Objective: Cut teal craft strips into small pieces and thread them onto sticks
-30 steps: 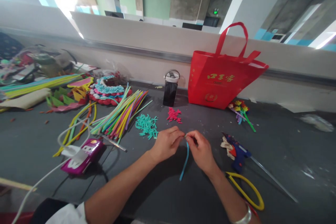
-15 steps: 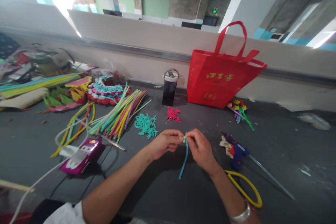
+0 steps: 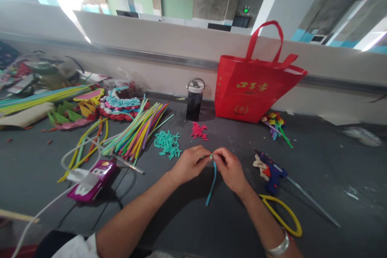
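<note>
Both hands meet over the dark table, fingertips pinched together. My left hand (image 3: 191, 164) is closed on a small pale green piece (image 3: 211, 157), mostly hidden by the fingers. My right hand (image 3: 229, 168) pinches the top of a blue pipe cleaner (image 3: 213, 183), whose free end hangs down toward the table. Beyond my hands lie a pile of short teal pieces (image 3: 167, 144) and a smaller pile of short pink-red pieces (image 3: 199, 130). A bundle of long multicoloured pipe cleaners (image 3: 139, 131) rests to the left of the teal pile.
A blue glue gun (image 3: 273, 173) with a clear stick lies to the right, near a yellow loop (image 3: 284, 213). A red bag (image 3: 256, 88), a black bottle (image 3: 194, 102) and a small flower bunch (image 3: 275, 125) stand or lie behind. A purple power strip (image 3: 95, 179) with white cord sits left.
My left fingers have closed in further around the pale green piece, and the blue tip that stuck up above it no longer shows. The right hand stays almost still.
</note>
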Demonstrator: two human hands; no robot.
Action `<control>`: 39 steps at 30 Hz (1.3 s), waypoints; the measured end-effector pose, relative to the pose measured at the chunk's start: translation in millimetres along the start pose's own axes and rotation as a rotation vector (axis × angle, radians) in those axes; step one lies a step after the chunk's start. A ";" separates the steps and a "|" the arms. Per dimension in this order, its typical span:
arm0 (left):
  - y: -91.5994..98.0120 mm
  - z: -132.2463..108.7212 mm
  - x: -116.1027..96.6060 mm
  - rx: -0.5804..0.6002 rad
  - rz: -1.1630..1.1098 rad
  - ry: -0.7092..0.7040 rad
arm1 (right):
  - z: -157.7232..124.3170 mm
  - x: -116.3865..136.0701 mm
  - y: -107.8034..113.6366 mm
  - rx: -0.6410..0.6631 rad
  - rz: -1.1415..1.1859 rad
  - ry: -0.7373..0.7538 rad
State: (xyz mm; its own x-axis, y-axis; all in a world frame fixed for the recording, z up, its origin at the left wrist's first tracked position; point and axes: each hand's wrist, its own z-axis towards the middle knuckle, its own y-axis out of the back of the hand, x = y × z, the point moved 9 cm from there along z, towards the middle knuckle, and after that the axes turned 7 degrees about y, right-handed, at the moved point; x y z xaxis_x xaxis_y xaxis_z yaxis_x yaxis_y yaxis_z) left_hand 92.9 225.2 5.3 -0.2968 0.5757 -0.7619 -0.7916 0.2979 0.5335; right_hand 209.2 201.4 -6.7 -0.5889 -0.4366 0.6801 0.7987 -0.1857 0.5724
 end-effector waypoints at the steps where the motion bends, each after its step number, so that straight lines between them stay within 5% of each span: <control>1: 0.4 0.1 -0.3 -0.004 -0.011 0.008 | 0.0 1.1 0.4 -0.006 -0.008 0.013; 5: 3.6 1.3 5.6 -0.048 -0.154 0.130 | -0.6 6.0 1.3 -0.032 -0.050 0.062; 8: -3.2 0.3 25.6 -0.005 -0.456 0.375 | -1.4 13.8 1.3 -0.035 -0.088 0.117; 12: -36.1 -13.3 43.0 0.299 -0.974 0.740 | -3.9 33.5 -1.1 0.007 -0.149 0.267; 16: -49.2 -21.5 38.2 0.523 -1.232 0.821 | -7.8 46.5 -2.5 0.015 -0.193 0.379; 19: -54.3 -24.7 38.5 0.588 -1.198 0.849 | -7.2 42.0 -4.5 0.010 -0.172 0.349; 22: -31.9 -12.2 52.5 0.267 -0.877 0.759 | -4.0 26.3 -3.2 -0.032 -0.119 0.221; 24: 0.8 -2.0 47.1 -0.038 -0.541 0.551 | -2.6 15.2 -1.7 -0.057 -0.100 0.134; 26: 18.6 2.1 24.3 -0.173 -0.234 0.289 | -1.9 7.3 0.2 -0.072 -0.089 0.076; 28: 15.6 1.9 4.9 -0.139 -0.035 0.083 | -1.3 3.7 2.6 -0.082 -0.077 0.047; 31: 6.2 -1.1 -2.1 -0.067 0.109 -0.044 | -0.2 3.4 4.7 -0.079 -0.075 0.033; 39: 2.5 3.0 3.3 0.007 0.034 0.006 | -0.8 6.2 0.2 -0.047 -0.127 0.076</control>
State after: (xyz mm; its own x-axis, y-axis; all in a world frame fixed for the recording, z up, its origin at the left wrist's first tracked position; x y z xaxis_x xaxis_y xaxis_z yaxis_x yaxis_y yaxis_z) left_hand 91.6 230.1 5.2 -0.3269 0.5812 -0.7453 -0.7773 0.2832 0.5617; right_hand 205.8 198.0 -2.7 -0.6762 -0.4717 0.5660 0.7241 -0.2836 0.6287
